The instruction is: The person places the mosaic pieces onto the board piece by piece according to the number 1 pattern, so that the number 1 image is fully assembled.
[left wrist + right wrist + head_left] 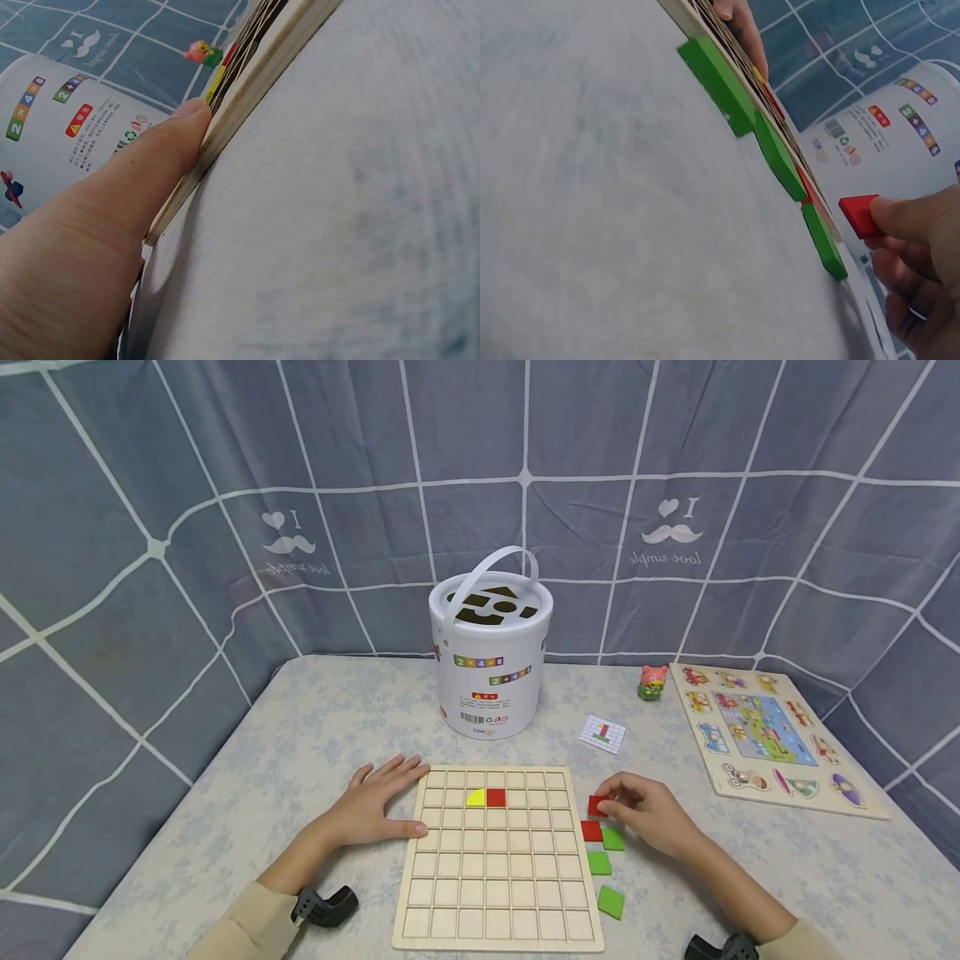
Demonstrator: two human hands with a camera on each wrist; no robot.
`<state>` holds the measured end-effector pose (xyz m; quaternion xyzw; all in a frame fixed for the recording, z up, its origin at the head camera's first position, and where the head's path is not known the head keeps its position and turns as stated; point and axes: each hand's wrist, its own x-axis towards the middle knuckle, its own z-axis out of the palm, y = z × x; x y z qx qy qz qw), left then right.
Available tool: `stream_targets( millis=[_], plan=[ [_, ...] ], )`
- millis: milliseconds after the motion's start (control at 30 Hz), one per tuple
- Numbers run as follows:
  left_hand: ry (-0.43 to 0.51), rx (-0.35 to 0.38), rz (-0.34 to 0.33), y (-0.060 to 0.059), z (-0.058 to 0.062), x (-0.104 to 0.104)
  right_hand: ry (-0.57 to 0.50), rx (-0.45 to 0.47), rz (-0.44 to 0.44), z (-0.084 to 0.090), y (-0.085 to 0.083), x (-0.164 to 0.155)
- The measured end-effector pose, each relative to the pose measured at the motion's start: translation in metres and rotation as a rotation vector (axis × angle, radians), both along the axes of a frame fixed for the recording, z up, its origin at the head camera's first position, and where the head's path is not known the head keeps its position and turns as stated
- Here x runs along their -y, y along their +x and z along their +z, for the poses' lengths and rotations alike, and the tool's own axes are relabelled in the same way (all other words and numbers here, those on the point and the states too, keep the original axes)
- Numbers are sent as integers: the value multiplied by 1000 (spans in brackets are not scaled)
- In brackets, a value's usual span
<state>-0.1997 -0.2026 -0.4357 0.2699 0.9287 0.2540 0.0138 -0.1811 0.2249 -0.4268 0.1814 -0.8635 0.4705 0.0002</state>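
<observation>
Left hand [378,810]: rested at board's [493,892] left edge, fingers extended.
Right hand [652,814]: red tile [857,216] pinched by thumb and fingers, right of board.
Board: yellow piece [477,797] and red square [496,797] set side by side, toward far edge.
Loose tiles [599,863]: one red, three green, laid along board's right edge.

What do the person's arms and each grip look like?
The left sleeve and right sleeve are plain beige. The left wrist unit is black and curved; the right wrist unit is black too. The left grip and right grip are gloveless.
</observation>
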Motion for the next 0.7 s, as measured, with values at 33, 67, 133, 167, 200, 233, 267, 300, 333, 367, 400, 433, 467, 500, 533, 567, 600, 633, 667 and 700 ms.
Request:
stream_targets(
  millis=[33,67,133,167,200,233,267,300,333,367,400,433,467,500,533,567,600,633,667,700],
  plan=[
    [2,1,0,0,0,0,-5,0,9,1,1,1],
    [5,1,0,0,0,0,-8,-3,19,1,1,3],
    [11,3,0,1,1,0,-9,-15,42,2,3,6],
    [15,4,0,1,1,0,-10,-22,56,2,4,7],
    [18,5,0,1,1,0,-10,-29,69,2,4,9],
    [17,4,0,1,1,0,-12,-35,82,2,5,10],
    [16,3,-1,1,1,0,-12,-41,93,2,5,12],
    [16,2,-1,1,1,0,-14,-44,104,2,6,13],
    [15,2,-1,1,1,0,-15,-40,111,2,6,15],
    [14,2,-1,1,1,0,-18,-35,116,2,6,17],
    [15,2,-1,1,1,0,-20,-30,120,2,7,18],
    [14,2,0,1,1,1,-21,-25,125,3,7,20],
    [14,3,0,1,1,1,-21,-16,129,3,7,22],
    [14,6,0,1,1,1,-25,-3,135,3,7,24],
    [14,8,1,1,1,0,-30,10,145,3,7,25],
    [12,9,2,1,1,0,-39,19,158,4,7,27],
    [10,10,2,0,0,0,-46,32,171,5,7,29],
    [7,11,2,0,0,0,-51,45,180,5,7,32],
    [4,13,2,0,0,0,-55,57,190,6,7,34],
    [3,14,3,0,-1,1,-57,63,200,6,7,36]
  ],
)
